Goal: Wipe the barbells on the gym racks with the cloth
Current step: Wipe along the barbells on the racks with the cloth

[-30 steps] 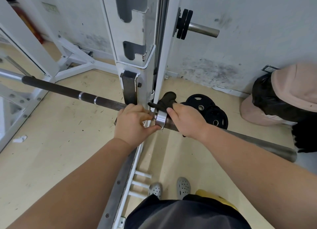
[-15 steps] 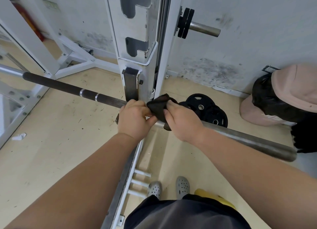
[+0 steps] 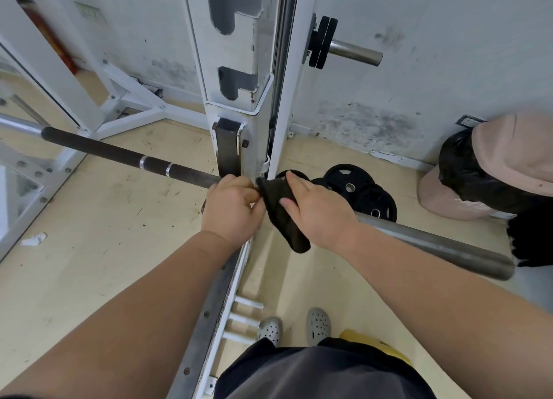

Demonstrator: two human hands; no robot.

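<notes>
A barbell (image 3: 125, 156) lies across the white rack upright (image 3: 239, 69), its dark knurled shaft running left and its bare steel sleeve (image 3: 434, 243) pointing right. A black cloth (image 3: 281, 210) drapes over the bar at the collar, hanging down below it and hiding the collar. My left hand (image 3: 230, 207) is wrapped around the shaft just left of the cloth and pinches the cloth's edge. My right hand (image 3: 317, 210) presses the cloth onto the bar from the right, fingers over it.
Black weight plates (image 3: 359, 189) lie on the floor behind the bar by the wall. A plate peg (image 3: 353, 53) sticks out of the upright. A pink bin with a black bag (image 3: 490, 171) stands at right. My grey clogs (image 3: 318, 324) are beside the rack's base rail.
The silver collar, bare a second ago, is now covered by the cloth. The cloth has spread and hangs lower, with my right hand laid over it.
</notes>
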